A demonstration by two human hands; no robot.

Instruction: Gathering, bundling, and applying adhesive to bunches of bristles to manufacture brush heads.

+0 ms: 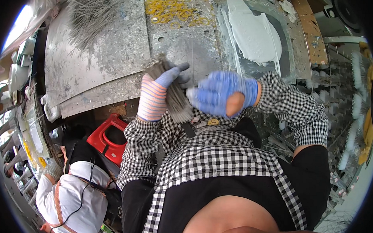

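My left hand (153, 99), in a pink-striped glove with blue and grey fingers, is wrapped round a bundle of thin grey rods (177, 102). The bundle slants over the near edge of the worktable, its upper end leaning left. Just right of it is my right hand (225, 94) in a blue glove, slightly blurred. Its fingers stretch toward the bundle and hold nothing that I can see; whether they touch it I cannot tell. Bare skin shows through an opening in that glove.
A loose pile of similar rods (91, 20) lies at the table's far left. Yellow rings like rubber bands (175, 9) are scattered at the back. White paste (253, 32) covers a slab at right. A red plastic stool (102, 139) and a co-worker in white (81, 196) are at left.
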